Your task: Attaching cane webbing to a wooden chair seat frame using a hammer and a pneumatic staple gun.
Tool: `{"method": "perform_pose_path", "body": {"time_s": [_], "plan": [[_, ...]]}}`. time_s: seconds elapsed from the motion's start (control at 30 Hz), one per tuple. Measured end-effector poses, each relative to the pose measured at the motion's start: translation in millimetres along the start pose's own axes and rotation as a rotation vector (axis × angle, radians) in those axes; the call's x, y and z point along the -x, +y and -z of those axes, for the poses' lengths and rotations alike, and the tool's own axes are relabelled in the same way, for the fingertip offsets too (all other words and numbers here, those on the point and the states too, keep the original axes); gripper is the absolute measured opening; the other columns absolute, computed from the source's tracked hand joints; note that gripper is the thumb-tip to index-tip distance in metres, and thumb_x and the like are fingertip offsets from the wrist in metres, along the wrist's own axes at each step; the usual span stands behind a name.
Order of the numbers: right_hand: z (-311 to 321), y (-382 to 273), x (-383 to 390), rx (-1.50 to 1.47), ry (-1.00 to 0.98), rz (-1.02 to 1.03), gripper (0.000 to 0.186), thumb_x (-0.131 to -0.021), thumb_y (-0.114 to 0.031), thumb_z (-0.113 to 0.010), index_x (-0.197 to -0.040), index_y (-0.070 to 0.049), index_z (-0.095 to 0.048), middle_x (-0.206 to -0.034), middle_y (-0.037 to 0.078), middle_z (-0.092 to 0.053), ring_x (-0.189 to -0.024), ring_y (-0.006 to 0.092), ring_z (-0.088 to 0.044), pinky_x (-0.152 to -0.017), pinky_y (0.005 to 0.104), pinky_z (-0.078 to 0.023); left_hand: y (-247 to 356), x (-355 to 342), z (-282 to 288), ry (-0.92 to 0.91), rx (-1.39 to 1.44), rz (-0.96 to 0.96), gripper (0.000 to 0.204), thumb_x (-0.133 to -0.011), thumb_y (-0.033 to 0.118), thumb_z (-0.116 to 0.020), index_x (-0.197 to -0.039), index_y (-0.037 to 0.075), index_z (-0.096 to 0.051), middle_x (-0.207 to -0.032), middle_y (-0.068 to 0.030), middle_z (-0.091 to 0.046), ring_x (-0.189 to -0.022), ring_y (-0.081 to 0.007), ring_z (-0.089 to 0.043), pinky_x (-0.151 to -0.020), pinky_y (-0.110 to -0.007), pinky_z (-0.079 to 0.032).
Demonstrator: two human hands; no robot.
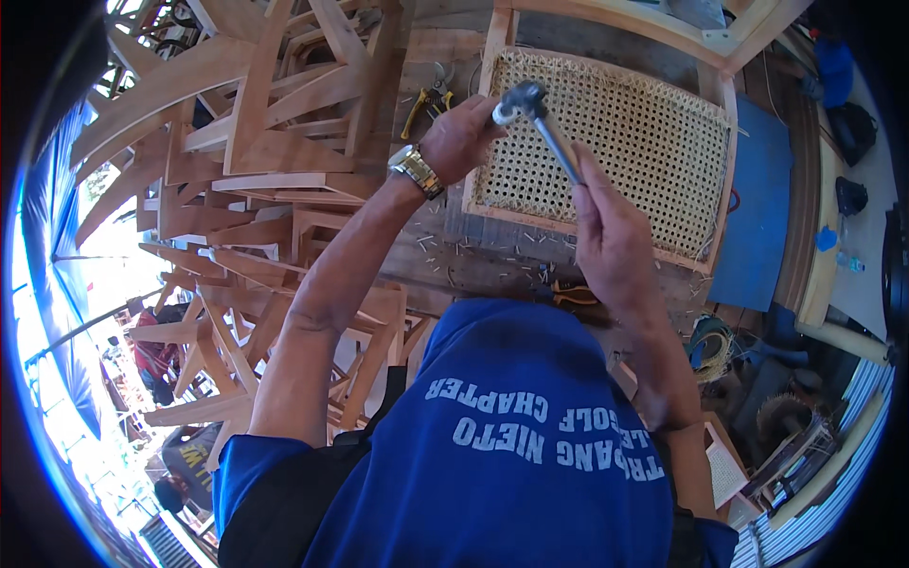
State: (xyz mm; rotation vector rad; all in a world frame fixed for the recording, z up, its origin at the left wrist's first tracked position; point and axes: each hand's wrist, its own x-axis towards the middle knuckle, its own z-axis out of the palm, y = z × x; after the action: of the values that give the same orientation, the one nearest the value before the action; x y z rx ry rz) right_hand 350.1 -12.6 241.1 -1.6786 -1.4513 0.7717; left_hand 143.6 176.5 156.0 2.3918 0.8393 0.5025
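Cane panel (625, 156), open-weave, pale, set in a light wooden frame (540, 224): lies on the desk (417, 256), upper right of centre in my head view. Upper wooden members run past the picture's top edge.

Right hand (614, 232): fingers closed around the handle of one hammer (524, 97), metal shaft, head over the panel's left border. The fingers cover the lower grip; I read no mark on the tool.

Left hand (459, 142): fingers bent together at the frame's left edge, close beside the hammer head. I cannot tell whether they pinch anything; the fingertips are partly hidden. Gold-coloured watch (417, 172) on this wrist; dial too small for me to read.

Writing: blue garment (492, 511) on the wearer, white capitals in rows, upside down to me; the right-hand ends are lost in folds. Grey shirt (192, 464) on another person, lower left, yellowish letters, partly cut off by the tilt and rim. Bottle (856, 265), far right; any label is too small to make out.

Also listed: yellow-handled cutters (426, 102), near the left hand; orange-handled pliers (573, 294), below the panel, partly hidden by the garment; pale slivers (445, 248) strewn about; blue sheet (757, 218), right of the panel; wooden chair parts (275, 114), stacked left, overlapping beyond counting.
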Motion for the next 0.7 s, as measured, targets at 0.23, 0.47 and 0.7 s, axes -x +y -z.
{"method": "perform_pose_path", "body": {"time_s": [0.23, 0.47, 0.7], "plan": [[-11, 0, -5, 0.066, 0.018, 0.08, 0.049, -0.108, -0.013, -0.059, -0.157, -0.01, -0.052, -0.085, 0.016, -0.07, -0.066, 0.026, -0.067, -0.062, 0.0398, -0.054, -8, -6, 4, -0.013, 0.096, -0.037, 0.032, -0.092, 0.008, -0.075, -0.122, 0.007, -0.064, -0.102, -0.0146, -0.068, -0.092, -0.0387, -0.067, -0.08, -0.048, -0.056], [23, 3, 22, -0.172, 0.189, 0.023, 0.047, -0.112, -0.015, -0.053, -0.159, -0.011, -0.05, -0.086, 0.001, -0.067, -0.057, 0.0026, -0.048, -0.049, 0.0247, -0.039, 1, 21, 8, 0.207, 0.4, 0.071, 0.025, -0.094, 0.001, -0.074, -0.117, 0.007, -0.069, -0.105, -0.0101, -0.074, -0.093, -0.0244, -0.072, -0.084, -0.036, -0.059], [24, 9, 22, -0.212, 0.237, -0.141, 0.047, -0.116, -0.021, -0.048, -0.16, -0.006, -0.046, -0.074, -0.005, -0.045, -0.062, 0.0017, -0.041, -0.053, 0.0211, -0.035, -9, 40, -2, 0.259, 0.505, 0.176, 0.022, -0.095, -0.003, -0.075, -0.114, 0.007, -0.069, -0.109, -0.0038, -0.076, -0.092, -0.0102, -0.069, -0.081, -0.028, -0.058]]}}
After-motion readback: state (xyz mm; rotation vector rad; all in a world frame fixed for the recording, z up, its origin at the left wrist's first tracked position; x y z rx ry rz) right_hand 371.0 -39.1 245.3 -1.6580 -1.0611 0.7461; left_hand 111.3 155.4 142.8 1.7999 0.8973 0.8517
